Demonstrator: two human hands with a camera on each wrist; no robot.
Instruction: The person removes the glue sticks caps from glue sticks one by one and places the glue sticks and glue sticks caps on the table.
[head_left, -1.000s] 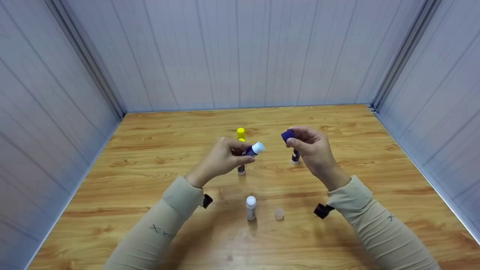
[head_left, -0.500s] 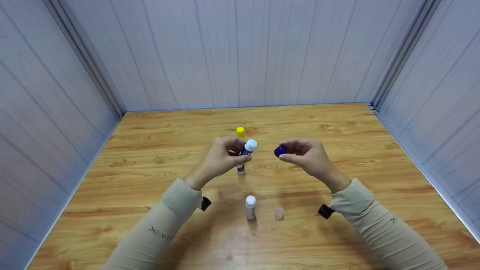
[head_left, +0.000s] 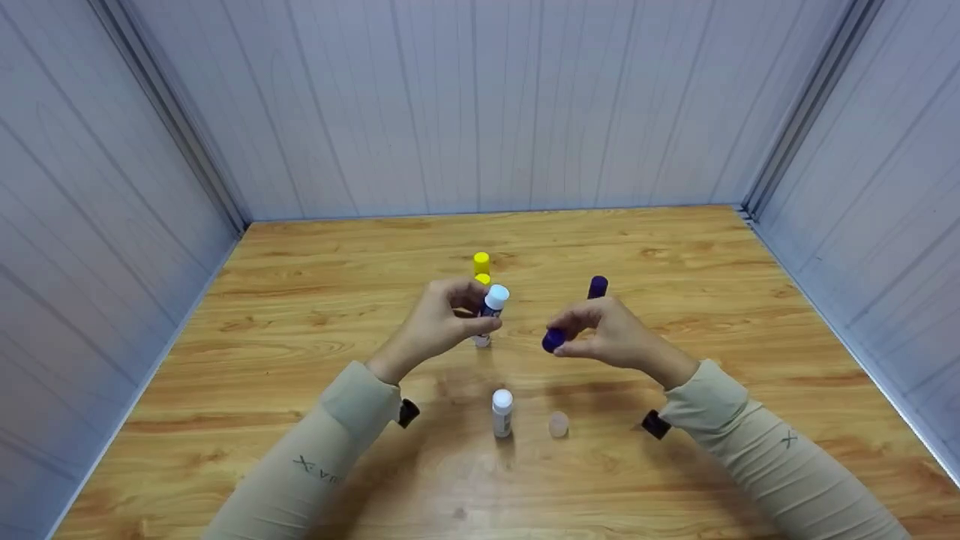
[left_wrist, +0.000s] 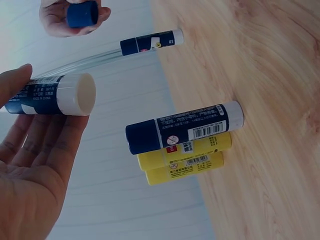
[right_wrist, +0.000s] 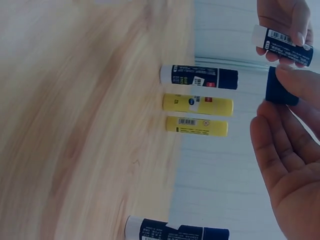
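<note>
My left hand (head_left: pixel 450 319) holds a navy-labelled glue stick (left_wrist: pixel 47 95) between thumb and fingers, its white end pointing up in the head view. To its right, a dark blue cap (head_left: pixel 553 340) is pinched by the fingertips of my right hand (head_left: pixel 611 334). A gap separates cap and glue stick in the head view. Behind the left hand stand two yellow glue sticks (right_wrist: pixel 197 104) and a navy one (left_wrist: pixel 182 129) in a row, partly hidden in the head view. Another navy glue stick (head_left: pixel 598 286) stands behind my right hand, its lower part covered.
A white tube (head_left: pixel 502 414) stands on the wooden table (head_left: pixel 262 360) nearer the front, below the hands. Just right of it sits a small translucent cap (head_left: pixel 558 425). White panel walls (head_left: pixel 480 105) enclose the table at the back and both sides.
My right hand has moved left and down with the blue cap, uncovering the top of the navy glue stick behind it. The left hand has tilted its glue stick more upright and shifted slightly left.
</note>
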